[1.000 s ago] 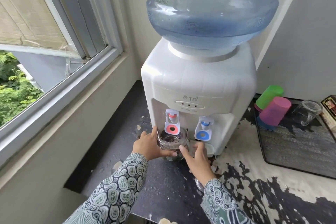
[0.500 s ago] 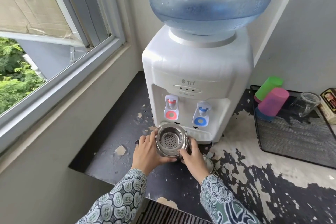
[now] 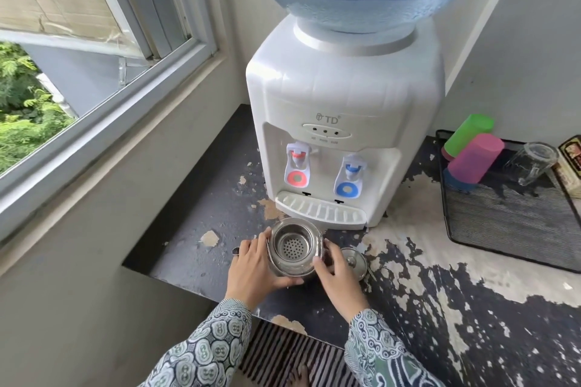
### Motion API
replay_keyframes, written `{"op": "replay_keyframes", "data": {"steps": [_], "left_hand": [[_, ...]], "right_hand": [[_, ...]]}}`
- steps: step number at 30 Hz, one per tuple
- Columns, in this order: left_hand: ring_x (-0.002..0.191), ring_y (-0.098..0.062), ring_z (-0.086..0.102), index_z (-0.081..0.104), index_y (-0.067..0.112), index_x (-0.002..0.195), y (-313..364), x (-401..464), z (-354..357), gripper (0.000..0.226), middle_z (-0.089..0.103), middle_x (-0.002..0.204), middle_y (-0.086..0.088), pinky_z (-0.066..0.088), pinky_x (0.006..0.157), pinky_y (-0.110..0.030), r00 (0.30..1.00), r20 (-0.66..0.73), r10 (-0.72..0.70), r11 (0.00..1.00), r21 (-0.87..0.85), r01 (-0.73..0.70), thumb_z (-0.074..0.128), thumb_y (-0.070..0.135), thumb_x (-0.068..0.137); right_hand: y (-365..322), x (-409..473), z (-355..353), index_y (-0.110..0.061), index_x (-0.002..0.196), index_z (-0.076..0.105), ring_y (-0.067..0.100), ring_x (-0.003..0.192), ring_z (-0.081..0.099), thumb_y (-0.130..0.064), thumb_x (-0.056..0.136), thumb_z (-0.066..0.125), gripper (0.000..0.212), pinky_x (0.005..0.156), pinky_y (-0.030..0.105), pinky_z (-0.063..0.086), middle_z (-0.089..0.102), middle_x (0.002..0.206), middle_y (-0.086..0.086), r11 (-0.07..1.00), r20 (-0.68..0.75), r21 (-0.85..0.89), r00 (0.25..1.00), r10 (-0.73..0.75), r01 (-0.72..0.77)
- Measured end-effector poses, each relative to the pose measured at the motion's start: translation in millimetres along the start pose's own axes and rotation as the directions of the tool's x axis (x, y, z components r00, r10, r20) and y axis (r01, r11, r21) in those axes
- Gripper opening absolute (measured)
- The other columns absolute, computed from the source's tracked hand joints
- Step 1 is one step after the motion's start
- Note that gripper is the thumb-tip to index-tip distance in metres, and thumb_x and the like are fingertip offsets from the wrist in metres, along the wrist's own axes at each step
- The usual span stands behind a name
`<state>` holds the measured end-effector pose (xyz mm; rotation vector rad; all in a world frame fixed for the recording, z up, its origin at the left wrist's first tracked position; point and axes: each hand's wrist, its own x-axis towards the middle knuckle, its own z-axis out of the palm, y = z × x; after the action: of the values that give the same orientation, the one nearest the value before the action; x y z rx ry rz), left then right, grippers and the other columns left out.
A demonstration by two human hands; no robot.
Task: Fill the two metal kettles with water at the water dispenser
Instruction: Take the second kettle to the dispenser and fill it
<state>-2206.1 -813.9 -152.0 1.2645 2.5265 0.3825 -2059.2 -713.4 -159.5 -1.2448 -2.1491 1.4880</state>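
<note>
1. Both hands clasp one kettle (image 3: 294, 251) at lower centre of the frame, left hand (image 3: 256, 267) and right hand (image 3: 338, 276) wrapped round its sides, just before the dispenser (image 3: 344, 97).
2. Wet steel could slip and spill.
3. Its loose lid (image 3: 354, 262) could get knocked off the peeling bench (image 3: 201, 214).
4. Window (image 3: 94, 41) upper left; tray (image 3: 515, 223) right.

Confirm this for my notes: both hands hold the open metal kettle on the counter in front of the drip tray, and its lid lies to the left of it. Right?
Not quite. The head view shows the lid lying to the right of the metal kettle, beside the right hand. The rest stands: the left hand and right hand hold the open kettle in front of the drip tray.
</note>
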Motion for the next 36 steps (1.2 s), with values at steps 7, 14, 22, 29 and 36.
{"op": "replay_keyframes", "data": {"steps": [7, 14, 22, 29, 36], "left_hand": [[0.122, -0.023, 0.037, 0.019, 0.015, 0.141, 1, -1, -1, 0.126, 0.043, 0.136, 0.001, 0.041, 0.1, -0.041, 1.0, 0.021, -0.02, 1.0, -0.016, 0.02, 0.06, 0.083, 0.042], [0.124, -0.022, 0.035, 0.014, 0.017, 0.143, 2, 1, -2, 0.127, 0.04, 0.138, 0.003, 0.038, 0.103, -0.042, 0.998, 0.061, -0.034, 0.999, -0.002, 0.034, 0.059, 0.083, 0.044], [0.124, -0.02, 0.036, 0.016, 0.019, 0.141, 1, 2, -1, 0.126, 0.041, 0.136, 0.004, 0.039, 0.1, -0.042, 0.997, 0.058, -0.047, 0.999, 0.015, 0.046, 0.058, 0.086, 0.042], [0.123, -0.02, 0.036, 0.018, 0.019, 0.14, 0, 3, 0, 0.124, 0.042, 0.135, 0.005, 0.04, 0.1, -0.04, 0.998, 0.049, -0.046, 0.999, 0.031, 0.045, 0.058, 0.085, 0.043], [0.123, -0.018, 0.036, 0.019, 0.02, 0.14, -1, 3, 3, 0.123, 0.043, 0.134, 0.007, 0.041, 0.1, -0.04, 0.999, 0.021, -0.04, 0.999, 0.038, 0.039, 0.056, 0.087, 0.043]], "right_hand": [[34, 10, -17, -0.019, 0.117, 0.051, 0.024, 0.111, 0.039, -0.027, 0.089, 0.052, 0.029, 0.088, 0.035, 0.041, 0.045, 0.126, 0.006, 0.89, -0.252, -0.452, 0.966, -0.062, -0.061], [38, 22, -28, -0.01, 0.097, 0.059, 0.025, 0.106, 0.053, -0.013, 0.084, 0.06, 0.014, 0.08, 0.033, 0.046, 0.054, 0.118, 0.006, 0.932, -0.26, -0.36, 0.964, -0.054, -0.045], [-46, 28, -19, -0.01, 0.093, 0.063, 0.023, 0.09, 0.054, -0.005, 0.078, 0.065, 0.016, 0.081, 0.036, 0.044, 0.057, 0.1, 0.007, 0.894, -0.422, -0.296, 0.793, -0.439, 0.337], [-66, 28, 10, -0.011, 0.092, 0.064, 0.023, 0.081, 0.059, -0.008, 0.076, 0.068, 0.016, 0.073, 0.036, 0.05, 0.061, 0.095, 0.007, 0.739, -0.139, -0.459, 0.781, -0.608, 0.493], [-53, 27, 20, -0.015, 0.095, 0.063, 0.023, 0.088, 0.06, -0.015, 0.077, 0.067, 0.018, 0.081, 0.038, 0.046, 0.06, 0.097, 0.004, 0.679, 0.019, -0.555, 0.824, -0.567, 0.48]]}}
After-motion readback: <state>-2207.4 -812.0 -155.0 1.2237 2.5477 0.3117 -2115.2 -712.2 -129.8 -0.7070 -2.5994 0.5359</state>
